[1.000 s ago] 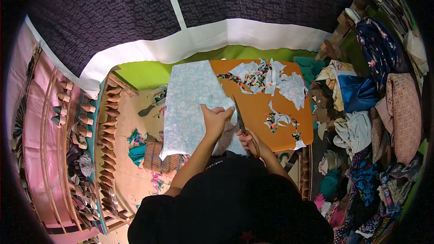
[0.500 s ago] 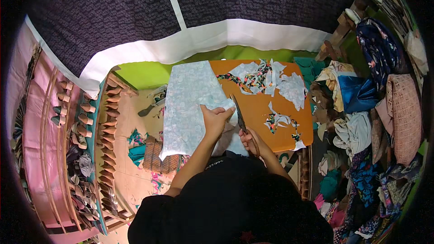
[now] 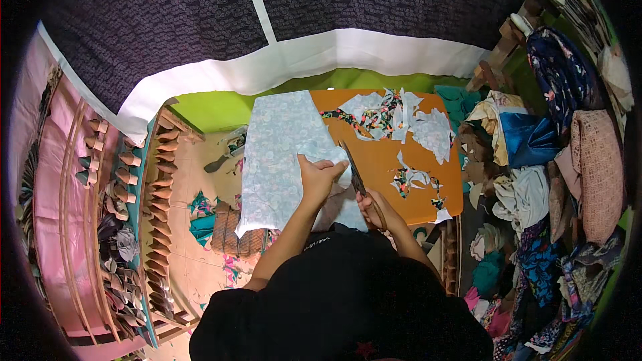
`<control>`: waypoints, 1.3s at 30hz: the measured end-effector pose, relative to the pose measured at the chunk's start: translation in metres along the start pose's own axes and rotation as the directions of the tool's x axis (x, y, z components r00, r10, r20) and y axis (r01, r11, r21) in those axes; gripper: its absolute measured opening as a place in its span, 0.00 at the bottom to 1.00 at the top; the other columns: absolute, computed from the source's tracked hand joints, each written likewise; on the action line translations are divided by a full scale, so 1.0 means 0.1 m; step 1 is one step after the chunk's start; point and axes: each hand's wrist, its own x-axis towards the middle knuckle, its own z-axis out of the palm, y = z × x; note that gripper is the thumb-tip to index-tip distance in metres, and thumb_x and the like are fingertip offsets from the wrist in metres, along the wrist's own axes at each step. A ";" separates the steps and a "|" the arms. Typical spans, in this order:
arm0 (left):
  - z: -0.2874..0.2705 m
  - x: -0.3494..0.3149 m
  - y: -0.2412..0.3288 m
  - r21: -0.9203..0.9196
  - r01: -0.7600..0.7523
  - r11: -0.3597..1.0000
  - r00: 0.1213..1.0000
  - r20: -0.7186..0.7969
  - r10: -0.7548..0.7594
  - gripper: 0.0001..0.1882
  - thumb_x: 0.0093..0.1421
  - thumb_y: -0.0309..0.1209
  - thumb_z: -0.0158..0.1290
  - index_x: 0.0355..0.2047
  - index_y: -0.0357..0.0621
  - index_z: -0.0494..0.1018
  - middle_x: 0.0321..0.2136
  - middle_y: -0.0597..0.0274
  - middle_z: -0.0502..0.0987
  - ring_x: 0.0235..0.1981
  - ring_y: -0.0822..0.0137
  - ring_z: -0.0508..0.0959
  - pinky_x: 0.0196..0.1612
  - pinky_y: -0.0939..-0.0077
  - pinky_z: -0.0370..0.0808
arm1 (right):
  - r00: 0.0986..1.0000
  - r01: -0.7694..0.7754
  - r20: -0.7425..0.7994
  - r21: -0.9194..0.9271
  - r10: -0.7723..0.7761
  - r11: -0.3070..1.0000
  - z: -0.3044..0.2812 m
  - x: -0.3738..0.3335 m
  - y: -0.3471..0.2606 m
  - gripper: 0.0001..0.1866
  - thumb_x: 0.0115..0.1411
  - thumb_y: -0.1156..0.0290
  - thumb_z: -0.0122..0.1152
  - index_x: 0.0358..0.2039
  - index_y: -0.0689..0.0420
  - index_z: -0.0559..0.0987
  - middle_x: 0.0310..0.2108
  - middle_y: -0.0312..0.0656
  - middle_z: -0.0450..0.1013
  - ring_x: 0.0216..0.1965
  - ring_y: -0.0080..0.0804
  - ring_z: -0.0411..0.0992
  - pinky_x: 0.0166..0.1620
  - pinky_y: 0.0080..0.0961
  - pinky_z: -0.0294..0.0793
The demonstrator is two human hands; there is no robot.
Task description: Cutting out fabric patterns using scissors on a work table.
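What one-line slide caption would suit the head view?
Left hand holding pale fabric, right hand gripping scissors, over an orange table strewn with scraps.

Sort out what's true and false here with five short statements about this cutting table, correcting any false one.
1. The right hand holds scissors. True.
2. Only one hand is holding something. False: the left hand pinches a pale piece.
3. Cut scraps lie on the orange tabletop. True.
4. The tabletop is completely uncovered. False: a large pale patterned sheet lies over its left part.
5. A shiny blue cloth is to the tabletop's right. True.
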 end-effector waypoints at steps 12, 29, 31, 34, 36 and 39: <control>-0.02 -0.02 0.02 -0.015 -0.035 0.999 0.997 0.064 0.036 0.44 0.37 0.21 0.59 0.43 0.23 0.36 0.18 0.58 0.66 0.17 0.74 0.67 0.15 0.85 0.65 | 0.994 -0.098 0.059 0.016 0.097 0.995 -0.03 -0.02 -0.08 0.05 0.53 0.74 0.43 0.25 0.63 0.66 0.16 0.42 0.63 0.22 0.30 0.62 0.26 0.25 0.62; -0.03 -0.06 0.15 0.052 -0.003 0.999 0.990 0.142 -0.005 0.37 0.36 0.21 0.60 0.37 0.33 0.43 0.21 0.54 0.65 0.18 0.71 0.70 0.14 0.82 0.67 | 0.932 -0.361 0.167 0.511 0.322 0.780 -0.02 0.03 -0.01 0.33 0.48 0.35 0.35 0.27 0.58 0.62 0.14 0.32 0.55 0.15 0.17 0.55 0.17 0.13 0.56; -0.03 -0.05 0.15 0.056 -0.030 0.998 0.991 0.135 0.023 0.36 0.36 0.21 0.60 0.36 0.33 0.43 0.21 0.55 0.65 0.18 0.71 0.70 0.14 0.82 0.66 | 0.963 -0.261 0.173 0.431 0.205 0.864 -0.03 0.01 -0.01 0.31 0.49 0.36 0.36 0.28 0.58 0.62 0.15 0.31 0.55 0.15 0.17 0.54 0.17 0.12 0.55; -0.05 -0.04 0.12 0.049 -0.019 0.999 0.989 0.147 0.011 0.35 0.36 0.21 0.60 0.35 0.35 0.43 0.20 0.55 0.65 0.18 0.71 0.70 0.14 0.81 0.67 | 0.959 -0.274 0.189 0.413 0.212 0.868 -0.06 -0.03 -0.12 0.22 0.53 0.47 0.38 0.26 0.56 0.64 0.15 0.31 0.57 0.15 0.17 0.54 0.17 0.12 0.56; -0.07 -0.02 0.07 0.081 -0.016 0.997 0.982 0.188 0.001 0.35 0.36 0.22 0.60 0.35 0.35 0.44 0.20 0.54 0.66 0.18 0.71 0.70 0.15 0.81 0.68 | 0.922 -0.387 0.195 0.474 0.334 0.791 -0.07 -0.03 -0.14 0.16 0.55 0.56 0.39 0.24 0.55 0.67 0.15 0.31 0.59 0.14 0.18 0.55 0.17 0.13 0.56; -0.06 -0.02 0.05 0.092 -0.013 0.996 0.979 0.205 -0.006 0.35 0.36 0.23 0.60 0.34 0.35 0.44 0.21 0.53 0.66 0.19 0.70 0.70 0.15 0.80 0.69 | 0.873 -0.488 0.264 0.483 0.411 0.727 -0.08 -0.01 -0.12 0.18 0.55 0.52 0.39 0.24 0.55 0.68 0.15 0.30 0.58 0.13 0.16 0.55 0.16 0.13 0.57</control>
